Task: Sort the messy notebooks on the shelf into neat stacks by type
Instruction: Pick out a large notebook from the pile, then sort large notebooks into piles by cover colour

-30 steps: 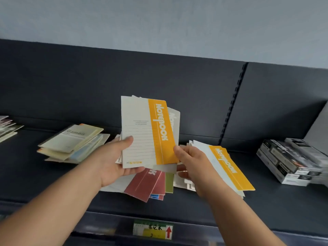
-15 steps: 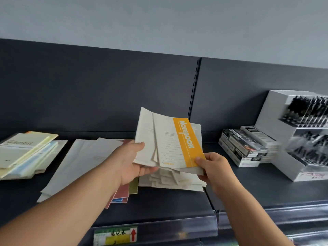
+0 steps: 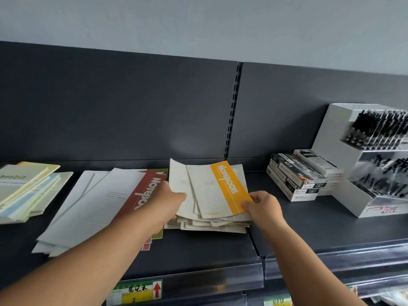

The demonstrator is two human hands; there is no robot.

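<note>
Dark shelf (image 3: 198, 250): left hand (image 3: 167, 196) and right hand (image 3: 263, 207) are pinching yellow notebooks (image 3: 212, 191) by opposite edges; they're looking light, floppy, likely slippery.

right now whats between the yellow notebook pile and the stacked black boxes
Only bare dark shelf, in the head view; the right hand sits nearer the front, pinching the yellow notebook.

The fanned notebooks (image 3: 205, 195) and the pile (image 3: 212, 226) beneath have matt paper covers. The shelf (image 3: 198, 250) looks like smooth, matt, dark-grey painted metal, its price rail (image 3: 209, 281) clear glossy plastic. The pen boxes (image 3: 295, 177) are glossy card.
</note>
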